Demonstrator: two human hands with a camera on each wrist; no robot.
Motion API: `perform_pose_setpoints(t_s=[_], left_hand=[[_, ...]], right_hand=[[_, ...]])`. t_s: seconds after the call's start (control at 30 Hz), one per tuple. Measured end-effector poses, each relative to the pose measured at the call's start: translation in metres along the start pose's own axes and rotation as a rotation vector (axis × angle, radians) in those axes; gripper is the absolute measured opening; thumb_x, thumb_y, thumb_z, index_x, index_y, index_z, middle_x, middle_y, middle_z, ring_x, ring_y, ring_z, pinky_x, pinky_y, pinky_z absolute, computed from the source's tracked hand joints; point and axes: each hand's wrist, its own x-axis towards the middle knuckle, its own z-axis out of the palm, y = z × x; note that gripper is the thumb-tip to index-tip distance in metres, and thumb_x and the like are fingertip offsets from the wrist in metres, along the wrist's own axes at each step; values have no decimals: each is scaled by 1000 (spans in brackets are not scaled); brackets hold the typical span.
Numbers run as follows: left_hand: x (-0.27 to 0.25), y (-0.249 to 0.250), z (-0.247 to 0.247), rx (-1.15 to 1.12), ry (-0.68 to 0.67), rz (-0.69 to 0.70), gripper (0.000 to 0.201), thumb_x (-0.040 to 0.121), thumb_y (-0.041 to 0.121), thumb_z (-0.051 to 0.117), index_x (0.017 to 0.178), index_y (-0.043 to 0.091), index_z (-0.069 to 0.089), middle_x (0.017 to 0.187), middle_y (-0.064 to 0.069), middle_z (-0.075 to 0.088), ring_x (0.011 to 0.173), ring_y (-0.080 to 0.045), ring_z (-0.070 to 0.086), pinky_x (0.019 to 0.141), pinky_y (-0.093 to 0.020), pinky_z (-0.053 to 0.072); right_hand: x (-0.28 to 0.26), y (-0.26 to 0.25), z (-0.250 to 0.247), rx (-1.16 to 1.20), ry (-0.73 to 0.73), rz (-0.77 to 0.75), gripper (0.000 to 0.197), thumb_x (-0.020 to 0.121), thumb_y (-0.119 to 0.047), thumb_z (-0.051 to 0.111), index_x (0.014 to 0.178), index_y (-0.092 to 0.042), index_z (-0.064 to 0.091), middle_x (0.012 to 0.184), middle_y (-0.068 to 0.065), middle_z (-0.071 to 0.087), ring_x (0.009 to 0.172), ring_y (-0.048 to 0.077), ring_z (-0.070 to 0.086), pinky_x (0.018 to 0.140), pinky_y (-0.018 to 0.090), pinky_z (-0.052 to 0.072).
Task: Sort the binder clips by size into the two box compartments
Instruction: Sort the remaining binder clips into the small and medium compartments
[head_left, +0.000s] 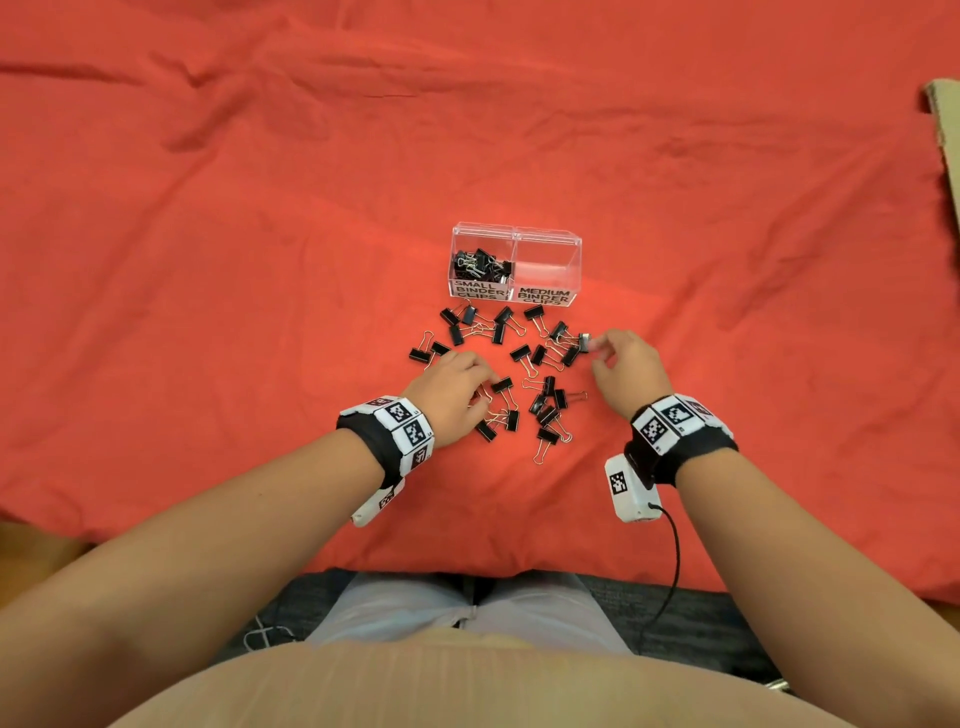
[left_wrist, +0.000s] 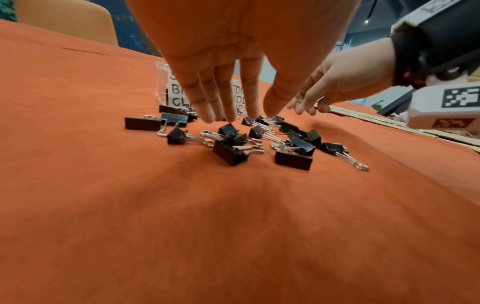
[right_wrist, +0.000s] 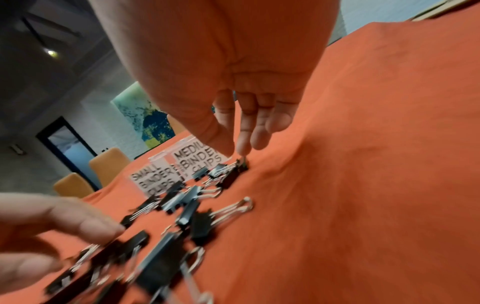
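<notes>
A clear two-compartment box (head_left: 514, 233) stands on the red cloth. Its left half, labelled SMALL BINDER CLIPS (head_left: 479, 291), holds several small black clips. The right half, labelled MEDIUM BINDER CLIPS (head_left: 545, 297), holds nothing. Several black binder clips (head_left: 540, 405) lie scattered in front of the box. My left hand (head_left: 483, 384) hovers over the left part of the pile with straight fingers (left_wrist: 228, 107) pointing down, holding nothing. My right hand (head_left: 597, 345) pinches a binder clip (right_wrist: 242, 165) by its wire handle between thumb and forefinger at the pile's right edge.
The red cloth (head_left: 311, 208) covers the whole table and is wrinkled. A piece of cardboard (head_left: 945, 130) lies at the far right edge. A black cable (head_left: 675, 561) hangs from the right wrist camera. Orange chairs (right_wrist: 109, 164) stand beyond the table.
</notes>
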Motion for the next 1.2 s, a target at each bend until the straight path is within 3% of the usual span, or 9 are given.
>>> perform_pose_setpoints(t_s=[0.13, 0.27, 0.4, 0.53, 0.63, 0.7, 0.93, 1.0, 1.2], left_hand=[[-9, 7, 6, 32, 34, 100, 32, 87, 23, 55, 119, 20, 60, 113, -2, 52, 108, -21, 45, 95, -34, 42], [-14, 15, 13, 118, -62, 228, 33, 87, 21, 55, 119, 26, 61, 112, -4, 51, 103, -21, 47, 87, -33, 43], [-10, 13, 13, 134, -37, 154, 40, 87, 17, 53, 125, 28, 59, 112, -5, 51, 103, -23, 47, 86, -35, 45], [-6, 9, 8, 108, 26, 106, 33, 86, 18, 57, 119, 22, 62, 108, -6, 52, 101, -24, 48, 87, -41, 47], [-4, 13, 10, 117, 27, 82, 33, 88, 19, 57, 121, 17, 58, 112, -6, 52, 106, -25, 47, 91, -39, 44], [-3, 18, 14, 143, 7, 73, 35, 90, 23, 56, 124, 15, 55, 118, -6, 51, 111, -24, 45, 92, -35, 41], [3, 28, 25, 179, -34, 27, 35, 89, 29, 59, 118, 9, 55, 119, -10, 49, 114, -27, 44, 98, -36, 39], [5, 30, 25, 181, -44, 14, 32, 91, 26, 58, 116, 7, 55, 118, -11, 49, 113, -27, 44, 97, -37, 40], [11, 36, 20, 180, -40, 29, 26, 93, 22, 54, 114, 7, 52, 117, -10, 50, 112, -27, 46, 93, -37, 39]], right_hand=[[-24, -7, 9, -6, -159, -37, 23, 81, -1, 50, 83, -13, 70, 84, 0, 59, 73, 15, 53, 75, 26, 46], [-32, -7, 21, -59, -257, -81, 33, 81, -2, 47, 93, -20, 72, 96, 6, 64, 74, 18, 57, 78, 34, 52], [-31, -6, 14, 15, -158, -79, 29, 79, 0, 51, 94, -17, 69, 88, 10, 64, 75, 20, 56, 76, 29, 46], [-43, -6, 19, -1, -222, -62, 13, 79, -14, 63, 91, -18, 64, 88, 3, 60, 76, 14, 53, 75, 29, 47], [-50, -9, 35, -36, -257, -103, 29, 76, -25, 72, 99, -15, 60, 92, -3, 51, 82, 12, 48, 78, 29, 44], [-49, -12, 43, -2, -221, -114, 30, 74, -21, 74, 98, -12, 59, 92, -3, 49, 81, 12, 45, 76, 28, 42], [-38, -12, 23, 459, -95, 115, 14, 79, -10, 70, 91, -13, 64, 72, -6, 56, 61, 6, 49, 59, 12, 43], [-34, -9, 12, 613, -90, 185, 7, 83, -8, 64, 85, -14, 65, 75, 1, 61, 60, 8, 54, 56, 15, 48], [-34, -11, -7, 1025, -131, 402, 31, 93, -4, 34, 82, -8, 63, 82, 11, 61, 66, 24, 63, 54, 27, 55]])
